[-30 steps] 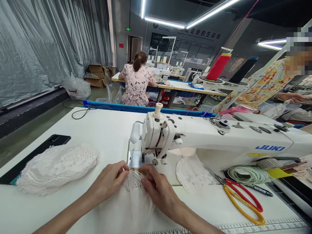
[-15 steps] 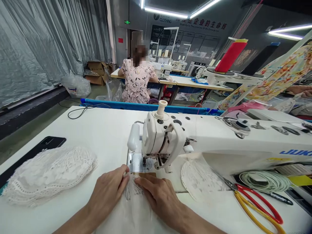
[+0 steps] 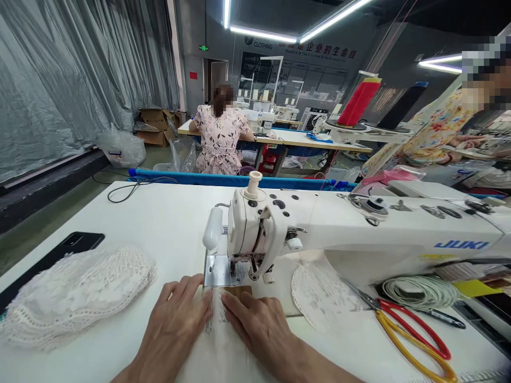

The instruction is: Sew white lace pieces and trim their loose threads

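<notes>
A strip of sheer white lace fabric (image 3: 219, 340) runs down towards me from the front of the sewing machine (image 3: 255, 229). My left hand (image 3: 175, 314) grips its left edge, thumb and fingers pressed on the cloth. From the right, my right hand (image 3: 261, 322) holds the other edge, with its index finger near the metal needle plate (image 3: 217, 270). Between the two hands the lace looks gathered, and its upper end lies just before the plate. The presser foot (image 3: 232, 267) is close beyond the fingertips.
A pile of white lace pieces (image 3: 83, 290) lies left, by a black phone (image 3: 75, 240). Right of the needle, another lace piece (image 3: 319, 292) sits near scissors (image 3: 415, 335) and a coiled pale cord (image 3: 421, 291). A person (image 3: 220, 133) sits ahead; another (image 3: 435, 127) is at right.
The view has shifted slightly. My left fingers have flattened and spread over the lace edge, and both hands have drawn the cloth a little back from the plate. More of the person at right shows.
</notes>
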A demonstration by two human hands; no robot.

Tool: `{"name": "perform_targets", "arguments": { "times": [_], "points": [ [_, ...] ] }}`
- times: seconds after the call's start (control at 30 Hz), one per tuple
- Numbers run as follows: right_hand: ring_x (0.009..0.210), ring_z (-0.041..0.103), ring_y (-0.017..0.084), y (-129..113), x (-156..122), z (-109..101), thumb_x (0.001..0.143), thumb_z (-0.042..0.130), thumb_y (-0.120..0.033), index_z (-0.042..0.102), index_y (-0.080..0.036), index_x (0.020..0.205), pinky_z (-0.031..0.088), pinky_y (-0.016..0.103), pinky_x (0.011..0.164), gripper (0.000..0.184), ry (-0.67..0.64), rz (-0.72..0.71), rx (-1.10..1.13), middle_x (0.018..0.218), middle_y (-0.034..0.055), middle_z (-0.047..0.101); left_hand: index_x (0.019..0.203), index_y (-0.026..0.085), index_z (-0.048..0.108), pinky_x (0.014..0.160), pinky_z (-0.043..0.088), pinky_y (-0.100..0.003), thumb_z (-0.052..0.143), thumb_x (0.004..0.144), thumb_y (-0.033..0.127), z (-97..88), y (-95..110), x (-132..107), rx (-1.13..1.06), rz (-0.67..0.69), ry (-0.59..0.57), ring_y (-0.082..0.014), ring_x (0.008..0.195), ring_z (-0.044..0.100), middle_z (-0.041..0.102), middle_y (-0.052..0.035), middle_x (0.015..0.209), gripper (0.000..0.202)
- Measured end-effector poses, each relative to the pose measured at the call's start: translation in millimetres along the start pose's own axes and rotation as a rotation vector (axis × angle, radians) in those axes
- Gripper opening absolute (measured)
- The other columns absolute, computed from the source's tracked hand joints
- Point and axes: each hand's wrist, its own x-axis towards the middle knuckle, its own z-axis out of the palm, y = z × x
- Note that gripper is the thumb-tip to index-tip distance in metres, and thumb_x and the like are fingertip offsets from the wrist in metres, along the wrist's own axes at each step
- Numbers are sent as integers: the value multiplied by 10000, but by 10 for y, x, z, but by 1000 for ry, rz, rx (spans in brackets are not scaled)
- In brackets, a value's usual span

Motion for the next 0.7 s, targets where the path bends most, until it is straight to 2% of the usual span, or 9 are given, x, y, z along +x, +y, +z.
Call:
{"name": "perform_targets", "arguments": {
  "times": [0.1, 0.2, 0.27, 0.4, 0.47, 0.57, 0.7],
  "points": [
    [499, 537, 134, 30, -10, -105, 936, 446, -292, 561, -195, 1030, 249, 264, 420, 177, -41, 0, -26, 821, 37, 623, 1034, 191, 579, 793, 351, -380, 349, 913, 107, 42, 26, 31, -18, 58, 61, -232, 964, 538, 619, -74, 1093, 273],
    [594, 552, 149, 91, -25, -156, 921, 480, -263, 577, -190, 926, 326, 268, 466, 122, 4, -5, -42, 848, 42, 611, 1021, 175, 574, 794, 356, -341, 365, 915, 106, 123, 42, 114, -37, 181, -19, -186, 878, 571, 653, -48, 994, 245],
    [683, 557, 160, 135, -35, -148, 929, 444, -186, 580, -179, 871, 389, 288, 557, 149, 68, -75, -35, 869, 48, 619, 985, 167, 582, 789, 350, -341, 353, 913, 85, 194, 48, 165, -5, 229, -42, -181, 835, 586, 658, -41, 921, 254],
    [772, 558, 168, 209, -52, -120, 934, 388, -95, 590, -155, 851, 413, 315, 664, 226, 90, -245, -27, 900, 53, 651, 975, 172, 583, 820, 314, -354, 299, 939, 94, 324, 35, 218, 48, 227, 73, -178, 831, 594, 662, -37, 905, 297],
    [743, 560, 168, 240, -56, -131, 924, 391, -73, 596, -150, 872, 406, 323, 662, 226, 93, -235, -53, 902, 58, 657, 1008, 176, 570, 828, 305, -347, 279, 955, 107, 355, 19, 242, 43, 257, 96, -167, 845, 594, 662, -34, 914, 305],
    [672, 555, 158, 286, -46, -157, 913, 390, -46, 600, -144, 910, 396, 331, 657, 232, 128, -190, -77, 869, 63, 662, 1023, 220, 552, 795, 318, -325, 257, 959, 119, 349, 8, 311, -22, 236, 46, -146, 817, 590, 643, 9, 848, 319],
    [732, 576, 189, 353, 1, -143, 911, 411, -64, 602, -153, 965, 404, 340, 695, 217, 124, -160, -61, 725, 47, 653, 861, 237, 546, 752, 337, -305, 328, 942, 167, 286, -5, 432, -82, 219, -12, -131, 756, 593, 598, 50, 742, 242]
  ]
}}
